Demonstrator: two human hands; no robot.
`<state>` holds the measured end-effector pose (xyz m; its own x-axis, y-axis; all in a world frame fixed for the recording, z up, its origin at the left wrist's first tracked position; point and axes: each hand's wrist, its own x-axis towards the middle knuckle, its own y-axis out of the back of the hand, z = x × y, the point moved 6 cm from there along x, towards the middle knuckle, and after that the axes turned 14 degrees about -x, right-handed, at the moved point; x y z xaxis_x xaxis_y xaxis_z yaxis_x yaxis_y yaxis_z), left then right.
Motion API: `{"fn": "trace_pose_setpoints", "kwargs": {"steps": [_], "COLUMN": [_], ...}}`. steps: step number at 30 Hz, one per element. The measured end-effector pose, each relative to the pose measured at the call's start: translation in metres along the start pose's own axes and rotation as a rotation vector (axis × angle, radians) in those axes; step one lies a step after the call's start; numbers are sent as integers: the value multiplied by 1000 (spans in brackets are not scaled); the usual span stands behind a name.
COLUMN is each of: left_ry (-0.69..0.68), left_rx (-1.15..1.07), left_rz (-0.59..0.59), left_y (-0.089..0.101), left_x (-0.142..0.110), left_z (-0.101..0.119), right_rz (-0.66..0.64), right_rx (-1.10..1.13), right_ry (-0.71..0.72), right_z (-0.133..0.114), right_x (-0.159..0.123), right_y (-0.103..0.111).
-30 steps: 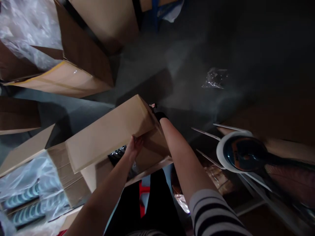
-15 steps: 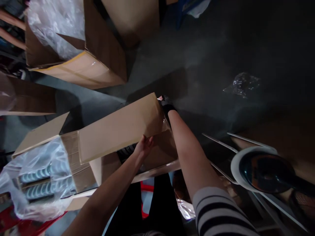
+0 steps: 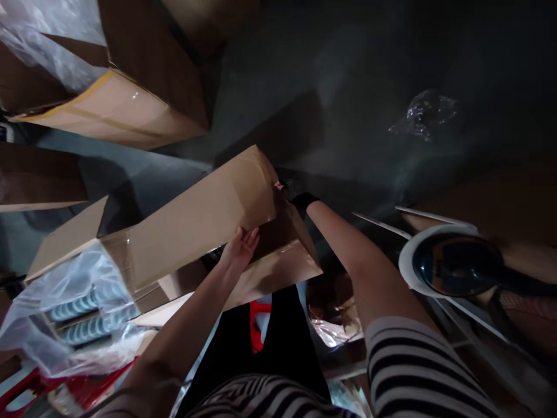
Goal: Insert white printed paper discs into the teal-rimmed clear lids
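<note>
A long cardboard box (image 3: 278, 268) lies across my lap, its broad top flap (image 3: 187, 217) partly raised over the opening. My left hand (image 3: 242, 247) is at the near edge of this flap, thumb and curled fingers against it. At the right end, my right hand (image 3: 292, 188) wears a dark glove with a fingertip showing and is closed on the flap's bent corner; most of its fingers are hidden in shadow. Dark contents show faintly under the flap near my left wrist.
An open carton (image 3: 82, 316) at left holds rows of pale ringed items in clear plastic. A large carton (image 3: 126, 110) with plastic wrap stands upper left. Crumpled plastic (image 3: 429, 113) lies on the floor. A white-rimmed stand with a dark, glossy object (image 3: 452, 264) is at right.
The flap's right end has bent downward, and more of the box's inside shows there. Both hands stay at the flap, while the view has shifted slightly.
</note>
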<state>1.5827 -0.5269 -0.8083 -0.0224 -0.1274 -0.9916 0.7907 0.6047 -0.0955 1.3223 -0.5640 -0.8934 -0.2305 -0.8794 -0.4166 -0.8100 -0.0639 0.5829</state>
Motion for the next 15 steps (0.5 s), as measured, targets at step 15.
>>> {"fn": "trace_pose_setpoints", "kwargs": {"steps": [15], "left_ry": [42], "left_rx": [89], "left_rz": [24], "left_y": [-18], "left_x": [3], "left_z": [-3], "right_rz": [80], "right_rx": [119], "right_ry": [-282], "right_z": [18], "right_x": [-28], "right_y": [-3]}}
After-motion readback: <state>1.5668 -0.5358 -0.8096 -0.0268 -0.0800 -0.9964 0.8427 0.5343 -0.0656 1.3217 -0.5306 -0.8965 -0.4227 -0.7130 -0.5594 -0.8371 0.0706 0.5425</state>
